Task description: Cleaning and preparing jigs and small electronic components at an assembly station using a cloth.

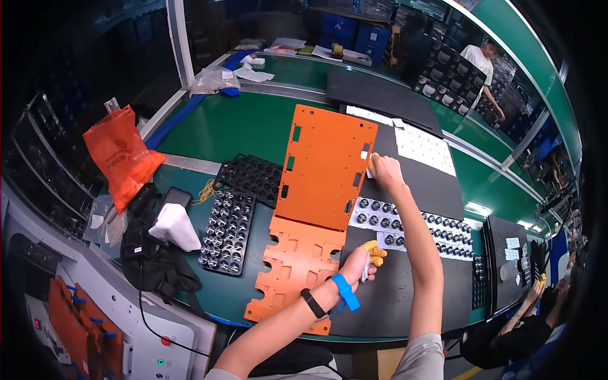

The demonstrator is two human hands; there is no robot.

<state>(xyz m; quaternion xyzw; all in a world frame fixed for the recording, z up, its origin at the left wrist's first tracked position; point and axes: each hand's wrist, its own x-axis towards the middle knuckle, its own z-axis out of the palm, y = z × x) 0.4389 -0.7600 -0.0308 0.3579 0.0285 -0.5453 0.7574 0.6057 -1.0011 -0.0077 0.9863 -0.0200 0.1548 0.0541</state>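
My right hand (385,171) is closed at the right edge of an orange panel (326,168), which stands tilted up. Its lower edge meets a second orange plate (297,253) with cut-outs that lies on the table. Yellow finger covers (373,249) sit on the fingers of my left hand (364,263), which is curled to the right of the lower plate. A small whitish piece shows at that palm, too little to name. Around my left wrist are a blue strap (344,292) and a black band (313,303).
Left of the plates stands a black tray (227,231) of round lenses, beside an emptier black tray (250,177). White boards with dark round parts (443,235) lie right of my hands on a black mat (437,291). An orange bag (120,152) is far left. Other people work at right.
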